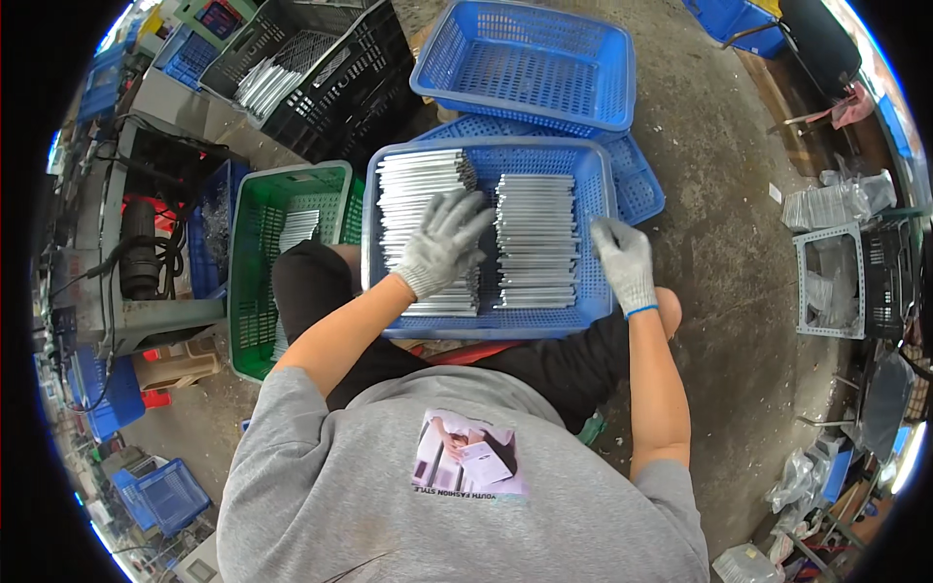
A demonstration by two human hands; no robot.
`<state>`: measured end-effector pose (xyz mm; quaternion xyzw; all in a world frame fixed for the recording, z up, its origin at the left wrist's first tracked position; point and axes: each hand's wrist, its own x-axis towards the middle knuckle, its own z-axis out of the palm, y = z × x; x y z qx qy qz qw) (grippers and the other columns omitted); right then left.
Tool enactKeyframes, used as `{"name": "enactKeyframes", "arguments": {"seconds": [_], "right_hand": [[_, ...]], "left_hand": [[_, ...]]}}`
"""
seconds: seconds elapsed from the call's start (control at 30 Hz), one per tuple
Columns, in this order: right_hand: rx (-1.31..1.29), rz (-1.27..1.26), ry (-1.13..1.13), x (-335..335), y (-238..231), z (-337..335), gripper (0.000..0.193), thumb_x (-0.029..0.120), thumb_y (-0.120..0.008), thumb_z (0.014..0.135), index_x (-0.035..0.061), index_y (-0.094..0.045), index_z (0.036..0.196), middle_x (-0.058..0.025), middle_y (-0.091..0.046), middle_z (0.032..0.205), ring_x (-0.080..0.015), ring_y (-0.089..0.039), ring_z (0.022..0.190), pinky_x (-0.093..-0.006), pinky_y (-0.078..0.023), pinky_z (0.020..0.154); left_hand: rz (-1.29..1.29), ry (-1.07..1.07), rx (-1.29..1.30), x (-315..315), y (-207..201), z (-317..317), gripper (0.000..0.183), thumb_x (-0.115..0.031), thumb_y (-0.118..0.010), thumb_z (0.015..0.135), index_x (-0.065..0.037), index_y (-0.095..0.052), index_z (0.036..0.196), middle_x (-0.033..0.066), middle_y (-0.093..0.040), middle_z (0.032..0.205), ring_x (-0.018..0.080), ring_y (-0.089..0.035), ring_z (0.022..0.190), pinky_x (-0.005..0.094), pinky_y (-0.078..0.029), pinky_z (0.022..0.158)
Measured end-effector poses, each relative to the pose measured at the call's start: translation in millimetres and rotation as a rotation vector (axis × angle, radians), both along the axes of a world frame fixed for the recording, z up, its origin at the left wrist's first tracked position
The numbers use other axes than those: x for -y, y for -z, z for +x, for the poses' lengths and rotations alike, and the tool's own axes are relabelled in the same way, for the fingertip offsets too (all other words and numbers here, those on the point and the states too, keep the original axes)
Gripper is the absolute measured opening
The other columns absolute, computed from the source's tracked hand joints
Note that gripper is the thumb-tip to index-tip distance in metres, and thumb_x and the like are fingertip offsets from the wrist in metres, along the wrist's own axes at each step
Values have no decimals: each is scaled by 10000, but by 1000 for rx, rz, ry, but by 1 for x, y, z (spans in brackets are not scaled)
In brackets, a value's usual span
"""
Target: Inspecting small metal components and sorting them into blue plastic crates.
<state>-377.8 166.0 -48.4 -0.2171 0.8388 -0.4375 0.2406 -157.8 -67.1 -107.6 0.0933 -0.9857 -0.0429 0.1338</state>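
Observation:
Before me stands a blue plastic basket holding two stacks of thin silvery metal rods, laid side by side. My left hand, in a pale grey knit glove, lies with spread fingers over the left stack of rods and covers part of it. The right stack of rods is lower and shows in full. At the basket's right rim, my gloved right hand has its fingers curled over the edge. Its fingertips are partly hidden.
Left of the basket is a green crate with more rods. Black crates holding rods stand at the far left. Behind sits another blue basket on a stack. A machine is at the left, and a shelf frame at the right.

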Motion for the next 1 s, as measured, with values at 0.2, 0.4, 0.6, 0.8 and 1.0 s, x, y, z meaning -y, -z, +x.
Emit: {"name": "enactKeyframes", "arguments": {"seconds": [0.2,0.4,0.6,0.8,1.0], "right_hand": [[-211,-30,102,8,15,-33,378,258,-702,960,-56,-729,1169,-141,-775,962,-219,-682,811,-315,-535,761],[-192,-55,139,18,9,-30,379,305,-716,934,40,-741,1204,-122,-784,1110,-291,-741,971,-362,-564,843],[-159,-27,156,22,-23,-29,385,303,-722,930,23,-741,1194,-131,-785,1107,-304,-741,974,-367,-564,852],[-186,-128,148,26,-18,-31,394,316,-716,935,10,-740,1183,-136,-786,1095,-302,-744,960,-367,-565,851],[-179,-75,140,24,-19,-27,389,322,-706,941,12,-743,1174,-137,-787,1084,-301,-746,945,-367,-566,842]], "left_hand": [[121,152,117,-13,32,-104,699,-425,-596,989,-125,-384,1583,130,-391,1635,320,-331,1533,504,-216,1288],[260,-15,473,-14,39,-170,676,-404,-571,996,-66,-400,1556,150,-419,1612,348,-438,1456,492,-318,1233],[275,-138,431,-19,89,-191,672,-485,-573,986,-92,-457,1519,176,-510,1511,397,-528,1336,517,-400,1146],[368,-219,505,-37,72,-181,662,-510,-624,958,-108,-499,1470,200,-544,1438,421,-563,1263,532,-439,1097],[410,-116,666,-58,59,-150,626,-459,-691,930,-104,-529,1420,195,-572,1373,404,-590,1222,524,-479,1041]]}}
